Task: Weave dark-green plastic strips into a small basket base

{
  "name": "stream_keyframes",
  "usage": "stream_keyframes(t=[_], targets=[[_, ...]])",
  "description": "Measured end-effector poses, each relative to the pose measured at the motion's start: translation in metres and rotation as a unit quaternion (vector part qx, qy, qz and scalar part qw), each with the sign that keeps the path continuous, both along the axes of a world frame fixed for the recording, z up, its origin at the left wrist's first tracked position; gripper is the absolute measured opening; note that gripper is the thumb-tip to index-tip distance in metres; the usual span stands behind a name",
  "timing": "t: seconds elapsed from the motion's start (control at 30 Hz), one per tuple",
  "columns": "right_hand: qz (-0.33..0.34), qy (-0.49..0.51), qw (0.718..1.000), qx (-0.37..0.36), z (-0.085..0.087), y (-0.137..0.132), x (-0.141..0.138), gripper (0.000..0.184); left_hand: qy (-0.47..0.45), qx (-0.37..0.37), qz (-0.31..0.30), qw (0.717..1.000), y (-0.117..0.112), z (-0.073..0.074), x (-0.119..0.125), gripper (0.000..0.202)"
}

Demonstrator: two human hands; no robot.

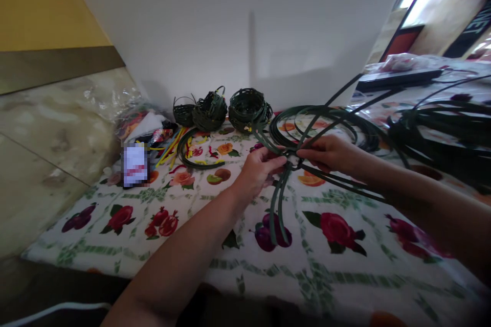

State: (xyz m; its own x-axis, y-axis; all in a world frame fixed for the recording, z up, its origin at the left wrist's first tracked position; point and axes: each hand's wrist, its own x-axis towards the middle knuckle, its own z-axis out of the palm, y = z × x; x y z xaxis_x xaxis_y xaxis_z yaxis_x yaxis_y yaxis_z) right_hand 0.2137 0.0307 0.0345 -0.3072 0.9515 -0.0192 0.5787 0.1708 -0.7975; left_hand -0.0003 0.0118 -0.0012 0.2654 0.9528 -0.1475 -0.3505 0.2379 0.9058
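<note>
Dark green flat strips point(280, 204) cross one another at a small woven centre, held a little above the table. Their loose ends fan out toward the front, the upper right and the lower right. My left hand point(258, 171) pinches the left side of this centre between thumb and fingers. On the right side, my right hand point(326, 153) is closed on the strips where they meet the centre. Behind the hands lies a coil of the same green strip point(299, 112). Fingertips partly hide the woven crossing.
Along the white wall stand small green woven baskets point(247, 107). Yellow and red strip pieces point(174, 145), a short strip coil point(199, 166) and a blurred phone-like item point(135, 165) lie left. A large dark coil point(452, 133) sits right. A fruit-patterned cloth point(238, 219) covers the table.
</note>
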Motion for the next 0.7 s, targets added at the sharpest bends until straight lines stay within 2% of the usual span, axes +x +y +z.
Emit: stream_keyframes(t=[0.07, 0.23, 0.43, 0.6, 0.7], targets=[[0.003, 0.01, 1.0, -0.011, -0.002, 0.0, 0.0, 0.056, -0.007, -0.021, -0.021, 1.0, 0.001, 0.0, -0.002, 0.042], [0.013, 0.035, 0.999, -0.03, -0.007, 0.002, -0.003, 0.054, -0.023, -0.025, -0.054, 0.998, 0.003, -0.001, -0.006, 0.051], [0.018, 0.049, 0.998, -0.03, -0.01, 0.002, -0.005, 0.054, -0.007, -0.032, -0.044, 0.998, 0.003, -0.001, -0.007, 0.048], [-0.011, -0.073, 0.993, 0.088, -0.013, 0.004, -0.004, 0.054, 0.016, -0.061, -0.007, 0.998, 0.002, -0.003, -0.003, 0.042], [-0.014, -0.076, 0.988, 0.136, -0.014, 0.008, -0.004, 0.054, 0.016, -0.066, 0.002, 0.998, 0.001, -0.005, -0.001, 0.04]])
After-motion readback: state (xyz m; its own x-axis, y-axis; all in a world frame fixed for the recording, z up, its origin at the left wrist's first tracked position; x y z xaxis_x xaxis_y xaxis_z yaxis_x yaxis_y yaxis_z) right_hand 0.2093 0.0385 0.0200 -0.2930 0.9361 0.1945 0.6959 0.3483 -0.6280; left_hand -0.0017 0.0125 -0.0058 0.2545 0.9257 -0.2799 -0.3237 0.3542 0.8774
